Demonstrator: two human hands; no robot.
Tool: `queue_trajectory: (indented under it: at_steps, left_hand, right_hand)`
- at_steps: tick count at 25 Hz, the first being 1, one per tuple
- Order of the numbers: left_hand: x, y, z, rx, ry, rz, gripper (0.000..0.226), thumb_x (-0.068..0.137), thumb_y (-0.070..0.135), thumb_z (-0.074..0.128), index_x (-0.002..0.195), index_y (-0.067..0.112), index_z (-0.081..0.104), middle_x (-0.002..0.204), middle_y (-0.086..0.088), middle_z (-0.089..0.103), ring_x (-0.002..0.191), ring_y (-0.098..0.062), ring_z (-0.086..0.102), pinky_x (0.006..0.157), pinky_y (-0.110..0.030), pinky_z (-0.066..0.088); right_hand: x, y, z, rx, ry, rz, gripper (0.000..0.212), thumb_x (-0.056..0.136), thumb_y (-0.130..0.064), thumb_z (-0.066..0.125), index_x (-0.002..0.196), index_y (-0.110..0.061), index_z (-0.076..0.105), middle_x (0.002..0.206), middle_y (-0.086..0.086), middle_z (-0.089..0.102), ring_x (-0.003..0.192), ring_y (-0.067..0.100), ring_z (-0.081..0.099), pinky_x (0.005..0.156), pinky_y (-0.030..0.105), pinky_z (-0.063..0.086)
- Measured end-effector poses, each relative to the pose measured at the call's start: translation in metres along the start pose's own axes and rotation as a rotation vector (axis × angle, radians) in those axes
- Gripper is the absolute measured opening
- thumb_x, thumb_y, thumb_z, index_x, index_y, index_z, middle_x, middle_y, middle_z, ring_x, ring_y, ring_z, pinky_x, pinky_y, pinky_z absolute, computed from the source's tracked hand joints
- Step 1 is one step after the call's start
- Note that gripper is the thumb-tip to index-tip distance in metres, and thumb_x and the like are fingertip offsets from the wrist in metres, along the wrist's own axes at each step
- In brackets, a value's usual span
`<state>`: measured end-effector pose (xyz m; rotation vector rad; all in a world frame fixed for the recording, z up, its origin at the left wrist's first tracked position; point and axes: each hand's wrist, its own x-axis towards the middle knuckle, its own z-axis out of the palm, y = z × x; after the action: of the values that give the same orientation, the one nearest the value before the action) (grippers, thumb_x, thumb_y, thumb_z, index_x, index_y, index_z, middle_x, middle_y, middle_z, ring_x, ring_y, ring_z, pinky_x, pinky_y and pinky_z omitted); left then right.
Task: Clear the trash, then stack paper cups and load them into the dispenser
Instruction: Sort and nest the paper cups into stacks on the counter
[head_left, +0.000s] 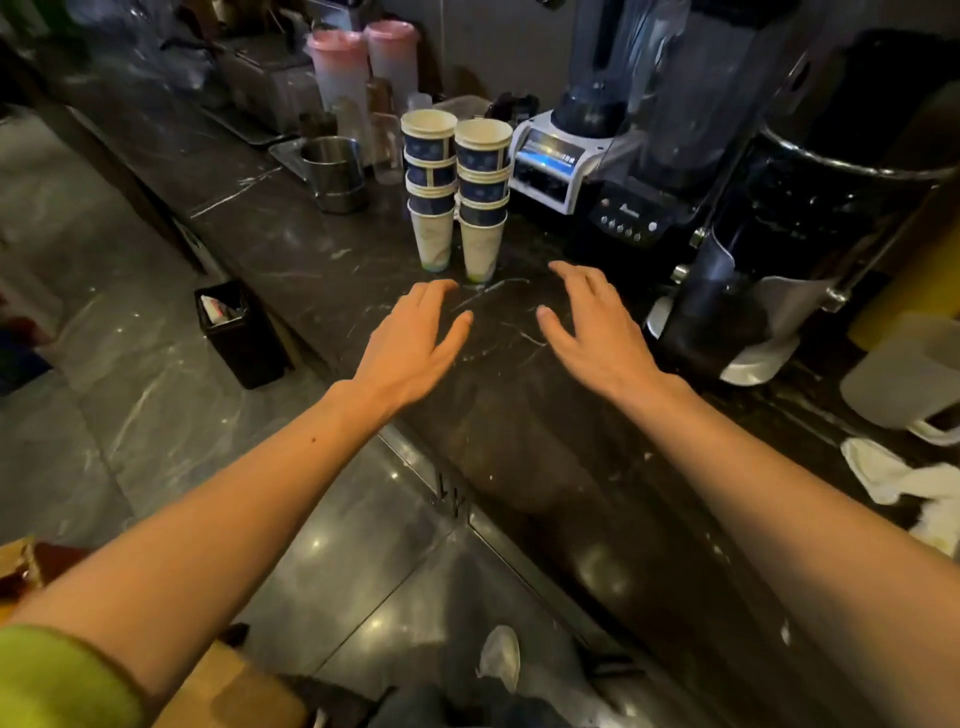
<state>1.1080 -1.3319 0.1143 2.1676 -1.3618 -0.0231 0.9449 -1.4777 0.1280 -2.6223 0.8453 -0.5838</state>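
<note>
Two upright stacks of paper cups stand side by side on the dark marble counter (519, 415): the left stack (430, 192) and the right stack (482, 202), each white with blue bands near the rims. My left hand (410, 343) hovers over the counter just in front of the stacks, fingers spread, holding nothing. My right hand (597, 322) is level with it to the right, also spread and empty. Neither hand touches a cup. No cup dispenser is identifiable in the head view.
A blender (602, 145) and a black grinder (779, 234) stand right of the cups. A steel jug (335, 171) and two pink-lidded pitchers (363, 67) sit behind left. A black bin (241, 332) stands on the floor at left. A white cloth (904, 478) lies at right.
</note>
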Motion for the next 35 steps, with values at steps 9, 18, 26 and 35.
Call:
queue_trajectory:
  at_steps: [9,18,26,35]
  left_hand:
    - [0.154,-0.038,0.024,-0.323,0.072,-0.073,0.046,0.095,0.037,0.053,0.134,0.013,0.043,0.132,-0.005,0.052,0.114,-0.012,0.051,0.092,-0.025,0.041]
    - [0.296,-0.105,0.046,-0.591,0.054,-0.048,0.072,0.086,0.04,0.065,0.142,0.01,0.031,0.141,-0.007,0.044,0.131,-0.017,0.044,0.109,-0.04,0.039]
    - [0.309,-0.109,0.071,-0.725,0.033,-0.04,0.075,0.085,0.04,0.066,0.145,0.021,0.026,0.147,0.002,0.04,0.137,-0.012,0.039,0.112,-0.04,0.037]
    - [0.31,-0.103,0.08,-0.623,0.058,-0.066,0.078,0.085,0.044,0.066,0.147,0.015,0.028,0.142,-0.006,0.03,0.13,-0.009,0.026,0.106,-0.015,0.019]
  right_hand:
    - [0.145,0.032,0.014,0.188,0.035,0.162,0.057,0.099,-0.04,0.05,0.149,-0.02,0.03,0.15,0.003,0.038,0.137,0.019,0.038,0.107,0.032,0.034]
    - [0.296,0.018,0.057,0.546,0.111,0.383,0.076,0.09,-0.033,0.068,0.151,-0.014,0.025,0.154,0.005,0.036,0.141,0.016,0.035,0.113,0.033,0.033]
    - [0.337,0.027,0.074,0.526,0.058,0.371,0.077,0.086,-0.037,0.071,0.148,-0.013,0.033,0.151,0.004,0.037,0.138,0.015,0.036,0.11,0.024,0.034]
    - [0.33,0.048,0.079,0.632,0.03,0.293,0.079,0.078,-0.038,0.078,0.144,-0.012,0.041,0.145,0.004,0.045,0.133,0.013,0.043,0.101,0.014,0.042]
